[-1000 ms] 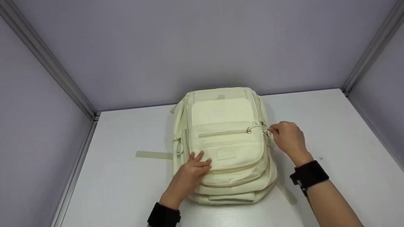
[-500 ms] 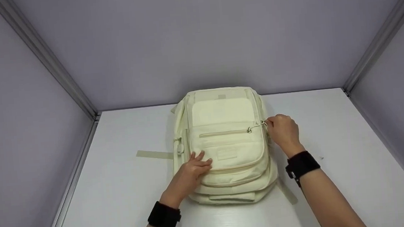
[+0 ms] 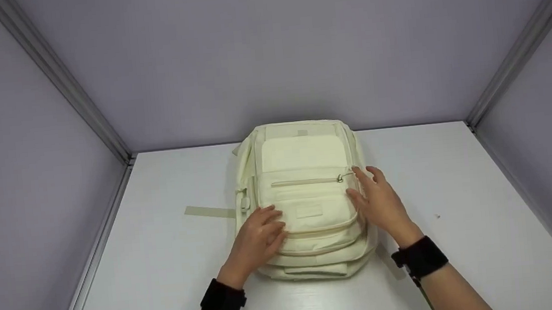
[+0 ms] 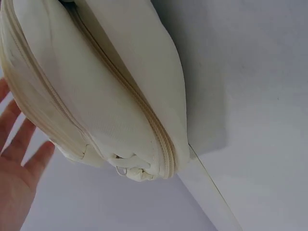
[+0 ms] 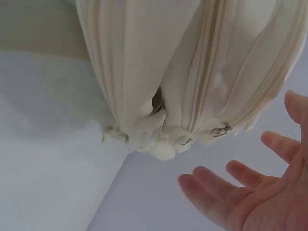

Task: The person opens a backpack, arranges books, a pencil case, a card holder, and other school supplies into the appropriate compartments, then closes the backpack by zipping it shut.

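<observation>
A cream backpack lies front side up on the white table. My left hand is at the lower left of its front, fingers loosely spread; in the left wrist view the fingers lie along the bag's edge. By the bag's right side, my right hand has its fingers spread and pinches nothing. The right wrist view shows those fingers apart from the bag's zippered side, where several metal zipper pulls hang. The front pocket zipper runs closed across the bag, its pull at the right end.
A flat strap sticks out from the bag's left side onto the table. Another strap lies at the lower right. A tiny scrap is on the table to the right. A grey wall stands behind the bag.
My right hand has let go of the zipper pull on the bag's right side and spread its fingers. My left hand has shifted slightly and its fingers have moved a little. The bag stays in place.
</observation>
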